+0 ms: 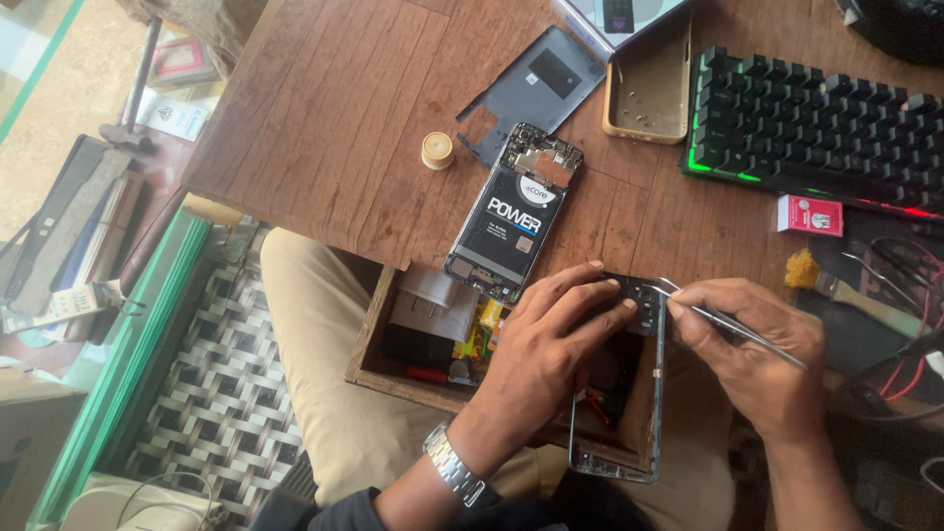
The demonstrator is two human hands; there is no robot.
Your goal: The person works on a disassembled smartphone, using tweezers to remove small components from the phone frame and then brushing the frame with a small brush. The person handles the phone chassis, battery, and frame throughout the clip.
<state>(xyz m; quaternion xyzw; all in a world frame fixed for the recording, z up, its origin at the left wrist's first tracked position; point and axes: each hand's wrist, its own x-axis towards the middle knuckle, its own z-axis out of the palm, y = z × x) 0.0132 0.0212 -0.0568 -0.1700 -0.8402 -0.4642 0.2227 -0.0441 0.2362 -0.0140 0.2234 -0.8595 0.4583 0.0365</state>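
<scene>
My left hand (551, 344) grips the top of a dark phone frame (619, 452), held over an open wooden drawer (369, 344). My right hand (757, 344) pinches metal tweezers (728, 323), and their tips touch the upper end of that frame near its camera cut-outs. A second opened phone (511, 216) with its battery exposed lies on the wooden table (324, 118) just above my left hand. Its grey back cover (536, 88) lies further back.
A black keyboard (816, 123) with lit edges sits at the right rear. Beside it are a tan phone case (649, 93), a small red box (809, 214), a brush (836, 287) and red cables (900, 379). A small round cap (438, 149) rests left of the opened phone.
</scene>
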